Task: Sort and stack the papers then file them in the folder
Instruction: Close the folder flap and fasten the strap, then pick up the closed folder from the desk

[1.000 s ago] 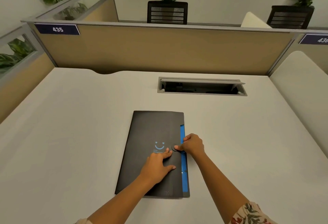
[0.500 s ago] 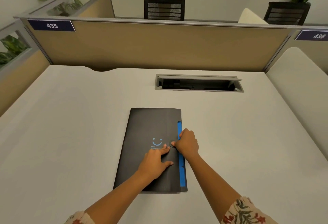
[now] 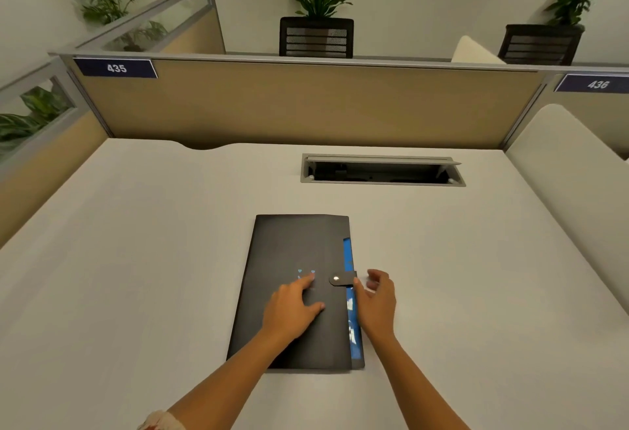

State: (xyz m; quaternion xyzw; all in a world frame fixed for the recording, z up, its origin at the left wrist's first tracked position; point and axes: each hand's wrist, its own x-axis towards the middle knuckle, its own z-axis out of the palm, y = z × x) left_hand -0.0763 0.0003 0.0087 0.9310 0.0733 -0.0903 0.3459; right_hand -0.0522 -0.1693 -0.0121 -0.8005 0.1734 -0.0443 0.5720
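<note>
Two hands: both are over one flat black folder with a blue smiley print (image 3: 299,293), which lies closed on the pale grey desk (image 3: 136,276), near the person.
Change: half a second ago the right hand (image 3: 376,300) pressed on the short black strap tab with a silver snap (image 3: 342,279); now it has come off to the folder's right edge, fingers loosely curled, holding nothing.
Left hand: the left hand (image 3: 292,307) stays flat on the cover, fingers straight, pressing it down.
Tab: it lies across the cover, seemingly snapped.
Papers: no loose sheets show; a blue strip (image 3: 350,293) peeks along the right edge.
Meaning: filing looks finished.
</note>
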